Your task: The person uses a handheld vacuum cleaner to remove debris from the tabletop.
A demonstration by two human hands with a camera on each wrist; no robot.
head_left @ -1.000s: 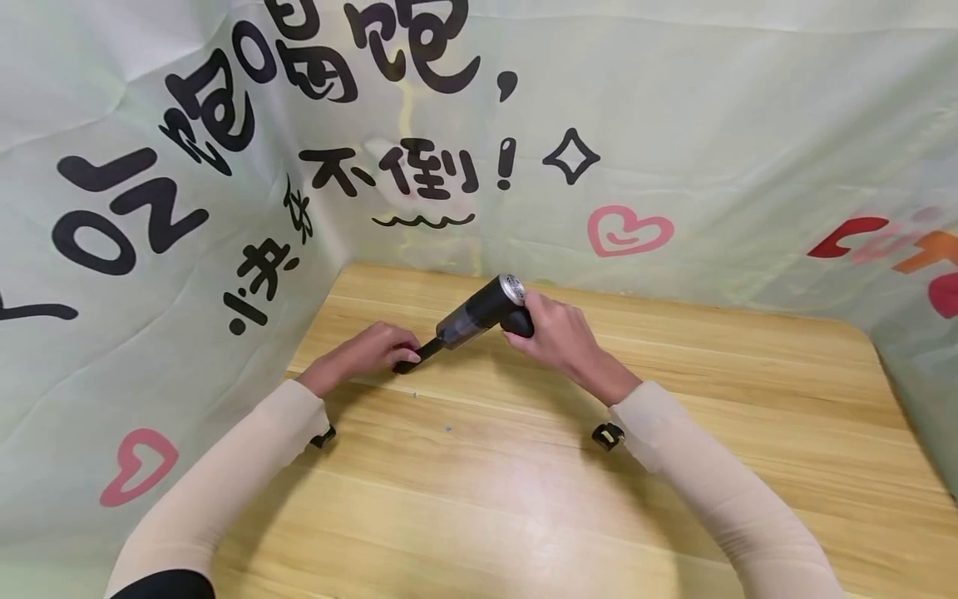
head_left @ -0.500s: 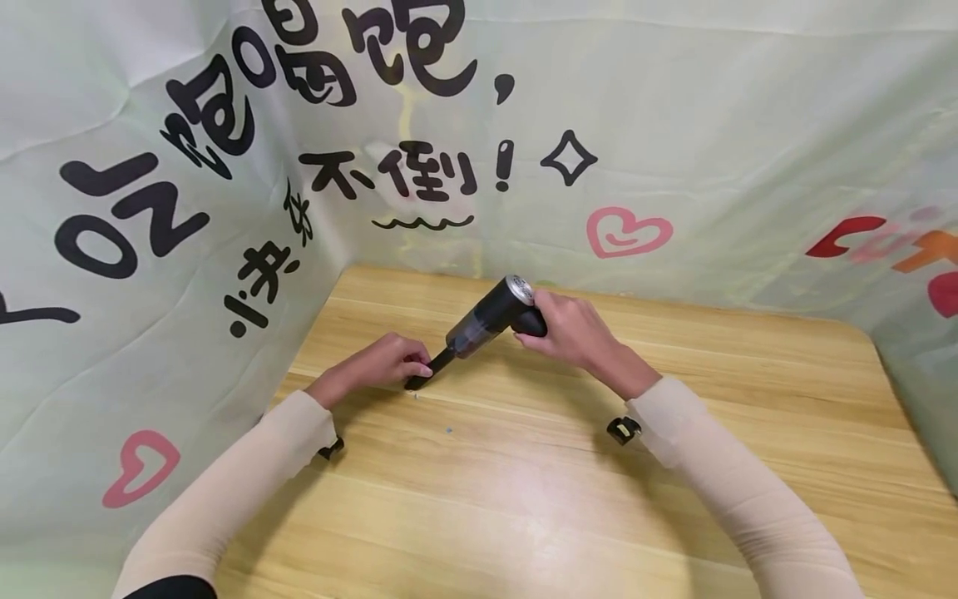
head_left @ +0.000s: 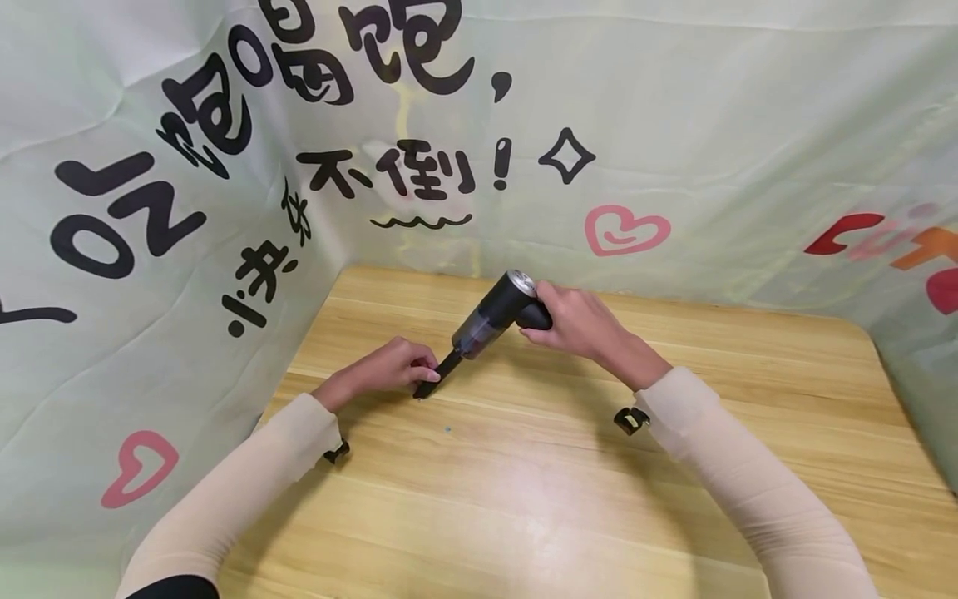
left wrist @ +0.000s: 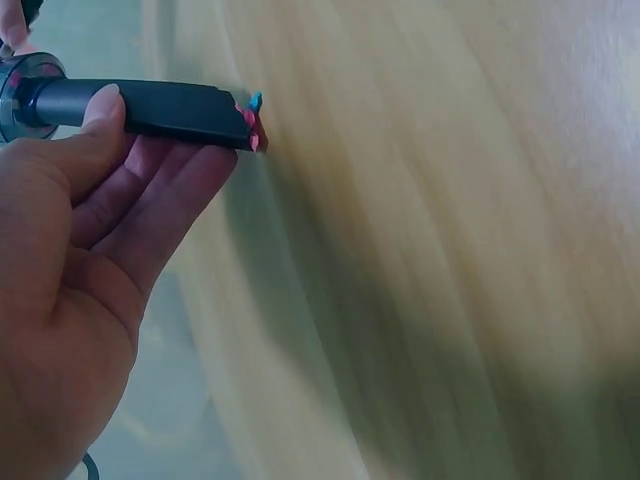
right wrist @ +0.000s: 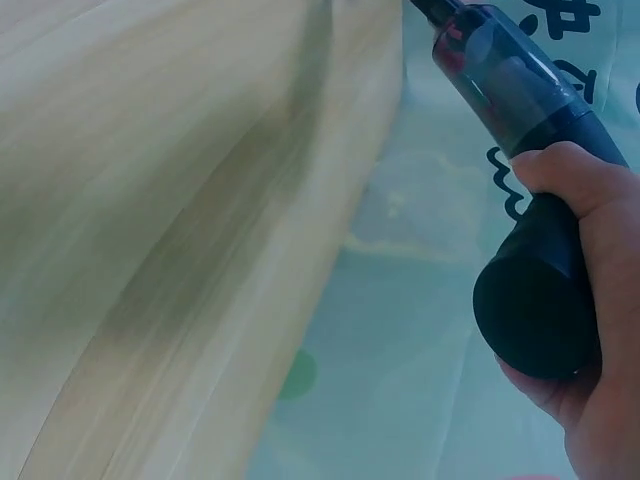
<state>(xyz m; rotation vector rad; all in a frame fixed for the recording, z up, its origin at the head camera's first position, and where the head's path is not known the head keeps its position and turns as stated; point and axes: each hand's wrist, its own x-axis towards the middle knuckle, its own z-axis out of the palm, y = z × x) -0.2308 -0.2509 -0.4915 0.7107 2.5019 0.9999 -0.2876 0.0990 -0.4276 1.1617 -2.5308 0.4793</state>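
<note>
A black handheld vacuum cleaner (head_left: 490, 316) slants down to the left, its narrow nozzle (left wrist: 180, 112) close to the tabletop. My right hand (head_left: 580, 323) grips its handle (right wrist: 540, 290). Near the nozzle's tip, my left hand (head_left: 397, 364) pinches the nozzle between thumb and fingers. At the nozzle mouth, in the left wrist view, sit small pink and blue scraps (left wrist: 254, 112). Bits of red and pink show through the clear dust cup (right wrist: 505, 75). One tiny blue scrap (head_left: 448, 429) lies on the wooden table (head_left: 464, 516), to the right of the nozzle tip.
Pale fabric sheets (head_left: 718, 150) with black lettering and pink hearts hang behind the table and along its left side. Another stretch of sheet borders the right edge. Small black wrist cameras (head_left: 632, 420) hang under both sleeves.
The vacuum and both hands have shifted right, with the nozzle tip coming nearer. A small scrap seen in front of the tip earlier is now at the nozzle mouth.
</note>
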